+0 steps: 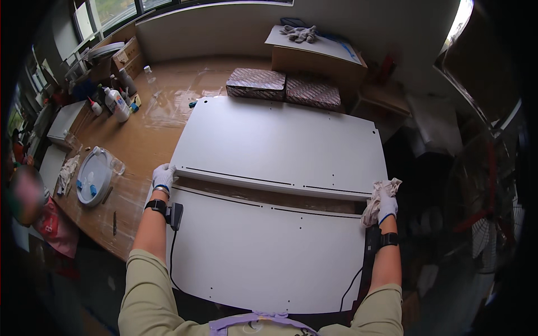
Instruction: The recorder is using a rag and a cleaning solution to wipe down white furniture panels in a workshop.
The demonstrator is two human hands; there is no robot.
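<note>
gap separates near panel, far panel; left fingers grip latter's end, right fingers clutch rag

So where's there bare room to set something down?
The table has bare room between the round tray and the far panel. The near panel is bare across its middle too. It's crowded around the bottles and by the left hand and the right hand with its rag.
</note>
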